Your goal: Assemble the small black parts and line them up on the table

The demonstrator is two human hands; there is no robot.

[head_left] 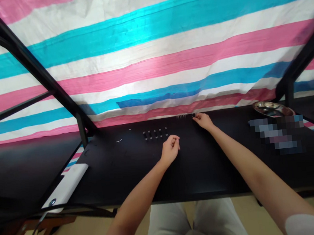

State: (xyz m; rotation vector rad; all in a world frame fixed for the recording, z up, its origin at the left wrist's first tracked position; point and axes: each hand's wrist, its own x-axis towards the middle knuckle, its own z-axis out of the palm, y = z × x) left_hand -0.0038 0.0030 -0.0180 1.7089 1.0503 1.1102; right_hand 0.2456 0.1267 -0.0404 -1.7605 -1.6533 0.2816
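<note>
My left hand hovers over or rests on the black table with its fingers curled together. Whatever those fingers hold, if anything, is too small to see. Just beyond it stands a row of several small black cylinders with pale ring-like tops. Farther right, my right hand reaches to the table's back edge, thumb and fingertips pinched at a tiny dark piece or pieces I cannot make out. To the left of those fingertips, several small metallic pieces, like screws, are lined up in a row.
A shiny metal dish sits at the back right, beside a pixelated patch. On the left lies a white box-shaped device with a cable. Thin white scraps lie at the back left. Black frame bars and a striped sheet bound the table.
</note>
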